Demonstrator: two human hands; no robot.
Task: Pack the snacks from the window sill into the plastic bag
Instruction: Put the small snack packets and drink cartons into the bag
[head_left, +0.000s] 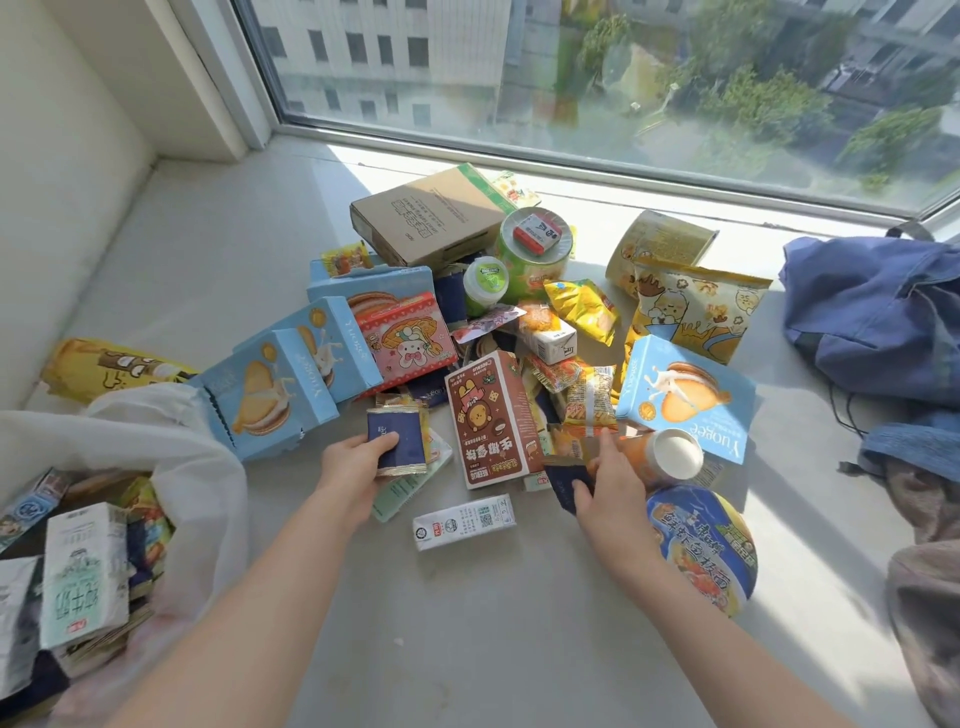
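Note:
A heap of snacks lies on the window sill: blue biscuit boxes, a brown box, a pink box, yellow bags and a white milk carton. My left hand grips a dark blue packet at the heap's near edge. My right hand pinches another dark blue packet beside an orange bottle. The white plastic bag gapes open at the lower left, holding a milk carton and several packets.
A blue cloth bag and crumpled clothes lie at the right. An instant noodle bowl sits near my right wrist. A cardboard box and a green tub stand behind the heap, under the window glass.

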